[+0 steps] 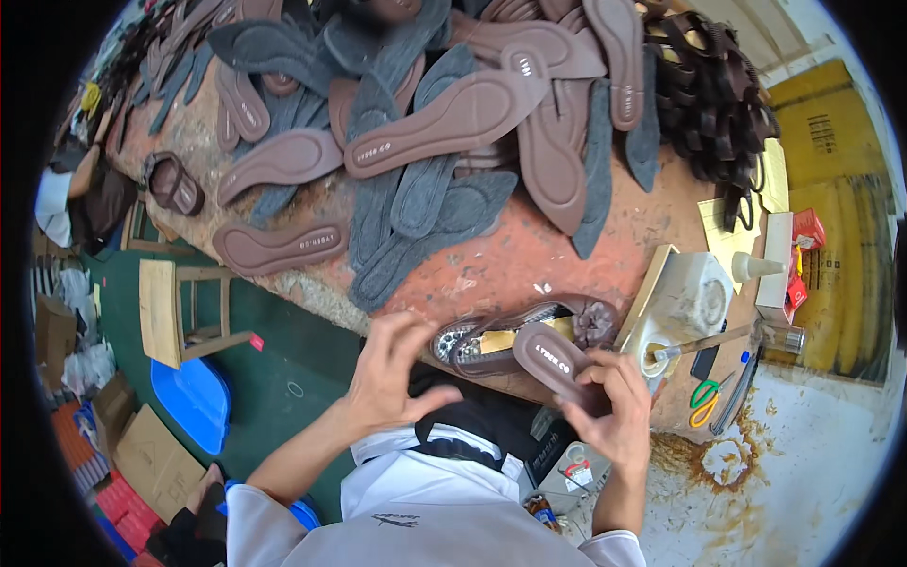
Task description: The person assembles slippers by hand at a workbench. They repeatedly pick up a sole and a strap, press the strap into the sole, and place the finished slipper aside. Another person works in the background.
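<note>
Between the thumb and fingers of my right hand (614, 402) is a brown insole (548, 355), its rounded end pointing left over a shoe. That shoe (463, 359), dark brown with a flower-like ornament on one end, lies at the table's near edge. Inside it a patterned lining and a yellowish strip show. My left hand (383, 369) is just left of the shoe, fingers spread and holding nothing. Beyond the shoe, many brown insoles (444, 118) and grey felt-like ones (430, 231) lie in a loose heap.
Right of the shoe stand a glue container (685, 302) and a brush (699, 342). Scissors (704, 402) lie near the right edge. Dark strappy shoe uppers (709, 104) are piled at the back right. A wooden stool (170, 307) and blue basin (194, 402) are at left, where another person (76, 194) sits.
</note>
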Demonstrator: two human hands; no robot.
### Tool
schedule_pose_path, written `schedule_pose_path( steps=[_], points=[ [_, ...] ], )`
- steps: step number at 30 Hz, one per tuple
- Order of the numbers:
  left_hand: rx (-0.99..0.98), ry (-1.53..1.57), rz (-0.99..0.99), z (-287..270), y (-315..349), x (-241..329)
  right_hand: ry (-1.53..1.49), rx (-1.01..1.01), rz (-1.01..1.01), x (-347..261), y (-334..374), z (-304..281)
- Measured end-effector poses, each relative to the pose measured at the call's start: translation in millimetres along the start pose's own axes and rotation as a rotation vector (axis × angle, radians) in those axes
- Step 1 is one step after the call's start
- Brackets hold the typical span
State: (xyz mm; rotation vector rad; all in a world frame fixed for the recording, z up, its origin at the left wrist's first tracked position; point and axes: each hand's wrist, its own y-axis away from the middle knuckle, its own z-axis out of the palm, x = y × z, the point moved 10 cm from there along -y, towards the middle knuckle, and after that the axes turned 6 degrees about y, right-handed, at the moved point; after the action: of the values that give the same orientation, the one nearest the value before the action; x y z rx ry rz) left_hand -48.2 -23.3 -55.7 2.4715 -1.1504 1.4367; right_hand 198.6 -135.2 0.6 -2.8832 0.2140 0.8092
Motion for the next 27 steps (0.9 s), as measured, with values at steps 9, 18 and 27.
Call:
schedule_pose_path(
  steps=[9, 18, 27],
  points=[
    [0.12, 0.527, -0.654, 36, 30, -63, 0.098, -0.269, -0.311, -22, -51, 67],
    [0.141, 0.449, -0.637, 37, 25, -61, 0.07, -0.297, -0.356, -32, -59, 93],
    [0.103, 0.232, -0.633, 43, 8, -52, 0.26, -0.293, -0.223, -27, -66, 82]
  ],
)
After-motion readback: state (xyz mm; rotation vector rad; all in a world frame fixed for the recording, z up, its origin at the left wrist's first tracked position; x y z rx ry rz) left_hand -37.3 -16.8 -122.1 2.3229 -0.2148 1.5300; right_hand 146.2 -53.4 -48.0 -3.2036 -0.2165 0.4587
